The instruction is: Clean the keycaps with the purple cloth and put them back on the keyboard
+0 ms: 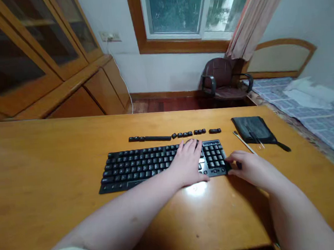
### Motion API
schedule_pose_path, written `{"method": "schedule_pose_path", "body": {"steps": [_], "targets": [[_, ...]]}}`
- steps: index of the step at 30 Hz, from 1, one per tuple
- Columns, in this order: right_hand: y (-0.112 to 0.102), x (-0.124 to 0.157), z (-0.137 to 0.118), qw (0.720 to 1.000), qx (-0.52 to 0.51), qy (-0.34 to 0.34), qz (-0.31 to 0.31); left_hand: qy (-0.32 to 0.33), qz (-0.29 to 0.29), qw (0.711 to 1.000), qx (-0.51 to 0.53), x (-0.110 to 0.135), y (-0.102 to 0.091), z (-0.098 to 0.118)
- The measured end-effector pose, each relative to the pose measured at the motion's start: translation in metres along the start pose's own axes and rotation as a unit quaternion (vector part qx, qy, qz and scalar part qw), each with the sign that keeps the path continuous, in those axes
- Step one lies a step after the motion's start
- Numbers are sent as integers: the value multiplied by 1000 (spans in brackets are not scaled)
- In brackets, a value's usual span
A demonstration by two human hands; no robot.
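A black keyboard (141, 163) lies on the wooden table in front of me. My left hand (187, 164) rests across its right-of-middle part, fingers spread and palm down, covering some keys. At the keyboard's lower right corner, my right hand (245, 169) has thumb and fingers closed in a pinch. Something small and black shows between them, too hidden to name. Bare key sockets (215, 171) show along the bottom row near that corner. Behind the keyboard runs a line of loose keycaps (185, 134), with a long space bar keycap (158, 138) among them.
To the right lie a black pouch (252, 130), a thin wire tool (256, 139) on it, and a brush with a pale handle (243, 142). Beyond the wooden table (57, 160) stand a chair (221, 78), a bed (306, 98) and a glass-door cabinet (50, 72).
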State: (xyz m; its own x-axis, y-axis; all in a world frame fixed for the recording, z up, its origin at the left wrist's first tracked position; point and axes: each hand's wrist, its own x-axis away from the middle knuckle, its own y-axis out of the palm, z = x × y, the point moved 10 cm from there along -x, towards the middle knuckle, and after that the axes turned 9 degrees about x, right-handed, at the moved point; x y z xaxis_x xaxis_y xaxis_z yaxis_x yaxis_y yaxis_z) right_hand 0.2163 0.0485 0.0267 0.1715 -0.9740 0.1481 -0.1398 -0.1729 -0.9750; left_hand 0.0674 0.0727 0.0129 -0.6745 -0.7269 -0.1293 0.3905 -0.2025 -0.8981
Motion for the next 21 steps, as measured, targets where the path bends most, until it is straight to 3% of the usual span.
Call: {"method": "schedule_pose_path", "body": {"steps": [5, 21], "targets": [[-10, 2, 3, 998, -52, -29, 11, -2, -7, 1000, 0, 0, 1, 0], [22, -9, 28, 997, -51, 42, -37, 7, 2, 1000, -5, -1, 0, 2]]}}
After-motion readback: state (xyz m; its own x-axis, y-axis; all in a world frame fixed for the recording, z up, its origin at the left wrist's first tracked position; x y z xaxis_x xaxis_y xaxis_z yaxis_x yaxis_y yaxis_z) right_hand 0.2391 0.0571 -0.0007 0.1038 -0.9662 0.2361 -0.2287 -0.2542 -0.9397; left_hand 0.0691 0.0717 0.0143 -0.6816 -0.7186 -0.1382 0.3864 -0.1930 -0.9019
